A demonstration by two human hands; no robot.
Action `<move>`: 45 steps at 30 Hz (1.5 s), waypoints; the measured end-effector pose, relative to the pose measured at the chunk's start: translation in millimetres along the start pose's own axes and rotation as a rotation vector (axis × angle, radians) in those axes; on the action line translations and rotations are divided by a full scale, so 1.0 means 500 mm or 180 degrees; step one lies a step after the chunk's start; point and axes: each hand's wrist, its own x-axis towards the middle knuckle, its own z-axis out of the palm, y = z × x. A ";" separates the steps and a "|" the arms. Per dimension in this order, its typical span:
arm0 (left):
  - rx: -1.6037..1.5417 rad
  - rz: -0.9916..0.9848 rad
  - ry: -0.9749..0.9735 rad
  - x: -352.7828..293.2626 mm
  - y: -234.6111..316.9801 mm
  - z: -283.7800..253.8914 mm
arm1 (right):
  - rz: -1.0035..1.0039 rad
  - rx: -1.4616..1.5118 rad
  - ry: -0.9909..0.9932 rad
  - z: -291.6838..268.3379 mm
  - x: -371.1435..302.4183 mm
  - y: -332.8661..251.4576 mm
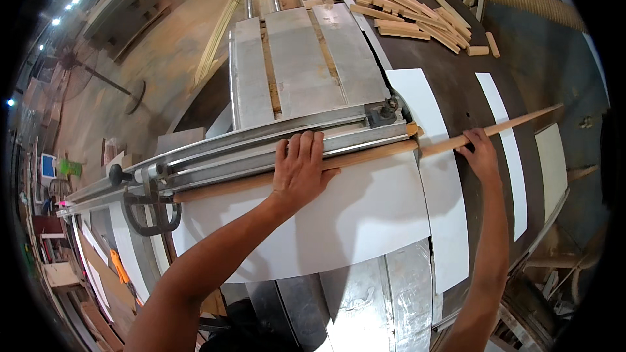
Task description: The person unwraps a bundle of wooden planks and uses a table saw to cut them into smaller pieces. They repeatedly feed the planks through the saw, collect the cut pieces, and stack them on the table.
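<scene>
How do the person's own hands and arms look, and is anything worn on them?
The left hand and the right hand are bare, without gloves. No sleeve shows on the left forearm or the right forearm, and no watch or band is visible.

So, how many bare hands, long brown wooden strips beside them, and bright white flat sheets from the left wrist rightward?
Bare hands: 2 (left hand, right hand)
Long brown wooden strips: 2 (left strip, right strip)
Bright white flat sheets: 3 (large sheet, wide band, narrow band)
Total: 7
</scene>
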 end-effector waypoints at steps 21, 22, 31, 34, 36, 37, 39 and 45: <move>-0.0249 -0.0129 0.0000 0.001 0.005 -0.024 | -0.0085 -0.0150 -0.0609 -0.051 -0.366 -0.154; -0.0260 -0.0118 0.0032 0.000 0.006 -0.029 | -0.0135 -0.0155 -0.0611 -0.053 -0.378 -0.176; -0.0054 0.0357 -0.0316 -0.035 -0.016 -0.091 | -0.0107 0.0141 -0.0495 -0.051 -0.508 -0.377; 0.0022 0.0766 -0.0439 -0.121 -0.072 -0.089 | 0.0029 0.0212 -0.0595 -0.044 -0.548 -0.447; -0.0147 0.0760 -0.0582 -0.190 -0.117 -0.089 | 0.0015 0.0254 -0.0573 -0.043 -0.577 -0.480; -0.0248 0.0767 -0.0661 -0.220 -0.134 -0.094 | 0.0042 0.0304 -0.0606 -0.043 -0.586 -0.494; -0.0504 0.0247 -0.0836 -0.258 -0.157 -0.112 | 0.0110 0.0388 -0.0694 -0.043 -0.598 -0.521; -0.0598 -0.0348 -0.1069 -0.255 -0.143 -0.161 | -0.0013 0.0313 -0.0600 -0.029 -0.611 -0.564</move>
